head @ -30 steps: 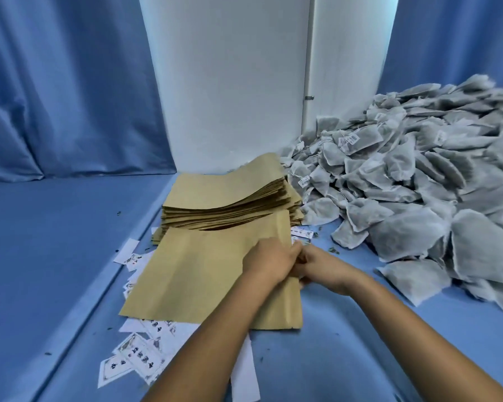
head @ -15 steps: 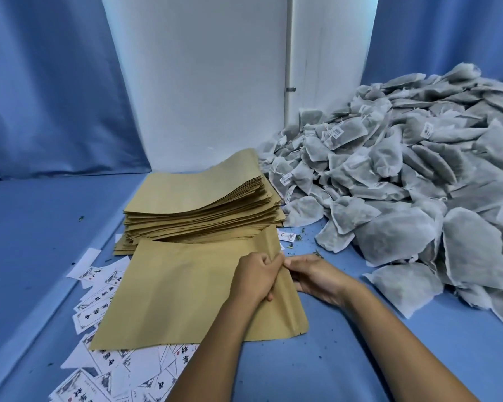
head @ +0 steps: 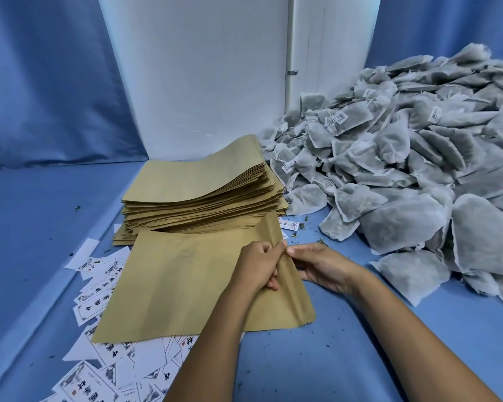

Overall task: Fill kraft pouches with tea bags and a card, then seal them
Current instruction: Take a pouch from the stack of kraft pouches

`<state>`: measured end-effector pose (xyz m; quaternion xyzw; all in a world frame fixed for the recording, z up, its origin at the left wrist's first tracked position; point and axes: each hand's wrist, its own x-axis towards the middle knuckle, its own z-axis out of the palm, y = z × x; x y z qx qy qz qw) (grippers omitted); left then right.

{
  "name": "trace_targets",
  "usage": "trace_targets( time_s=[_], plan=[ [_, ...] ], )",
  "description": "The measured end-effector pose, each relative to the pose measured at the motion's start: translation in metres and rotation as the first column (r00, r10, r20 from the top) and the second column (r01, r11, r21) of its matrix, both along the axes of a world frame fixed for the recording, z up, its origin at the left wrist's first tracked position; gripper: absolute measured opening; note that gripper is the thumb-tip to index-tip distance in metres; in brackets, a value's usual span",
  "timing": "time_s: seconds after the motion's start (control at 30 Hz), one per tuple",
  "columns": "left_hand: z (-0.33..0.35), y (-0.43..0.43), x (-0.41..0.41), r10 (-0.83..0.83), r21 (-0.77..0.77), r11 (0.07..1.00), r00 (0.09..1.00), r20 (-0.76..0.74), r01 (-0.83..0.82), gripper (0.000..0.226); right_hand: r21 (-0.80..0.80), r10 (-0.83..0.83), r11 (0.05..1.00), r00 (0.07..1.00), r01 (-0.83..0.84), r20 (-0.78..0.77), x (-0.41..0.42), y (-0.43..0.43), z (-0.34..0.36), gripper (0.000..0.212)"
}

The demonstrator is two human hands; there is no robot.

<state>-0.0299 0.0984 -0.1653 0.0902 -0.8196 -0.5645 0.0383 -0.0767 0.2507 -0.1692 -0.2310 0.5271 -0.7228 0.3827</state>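
Where head view looks down: kraft pouch [head: 186, 285] flat on blue table [head: 317, 358], long axis running left to right, mouth edge at right. Left hand [head: 257, 264] and right hand [head: 321, 264] both pinching that mouth edge, thumbs nearly touching. Judged: parting the mouth. Tea bags [head: 404, 181] heaped just right of grip, right hand nearer; cards [head: 99, 285] under pouch's left side, left hand nearer.

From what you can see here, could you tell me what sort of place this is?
Probably a small hand-packing station for tea: a big heap of tea bags, a stack of kraft pouches and loose printed cards on a blue-covered table.
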Motion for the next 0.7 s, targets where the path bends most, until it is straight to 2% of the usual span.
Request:
trace_targets(
  time_s=[0.27, 0.4, 0.47, 0.57, 0.7],
  plan=[
    [-0.001, -0.001, 0.001, -0.005, 0.000, 1.000, 1.000, -0.017, 0.005, 0.042, -0.007, 0.042, 0.999, 0.999, -0.042, -0.011, 0.000, 0.001, 0.001, 0.039],
    [-0.001, 0.002, 0.002, 0.039, -0.048, 0.998, 0.999, -0.023, -0.040, 0.032, 0.020, -0.046, 0.999, 0.999, 0.045, 0.007, 0.003, 0.001, 0.003, 0.032],
    [-0.001, 0.007, 0.003, 0.054, -0.144, 0.988, 0.996, -0.067, -0.063, 0.028, 0.078, -0.153, 0.985, 0.988, 0.153, -0.008, 0.005, -0.002, 0.002, 0.023],
    [-0.001, 0.010, 0.004, 0.027, -0.312, 0.947, 0.987, -0.156, -0.075, 0.032, 0.219, -0.313, 0.905, 0.920, 0.364, -0.237, 0.012, -0.012, 0.002, 0.020],
    [0.007, 0.007, 0.008, 0.058, -0.515, 0.838, 0.968, -0.245, -0.181, 0.037, 0.230, -0.377, 0.854, 0.859, 0.467, -0.346, 0.015, -0.017, 0.002, 0.022]
  ],
)
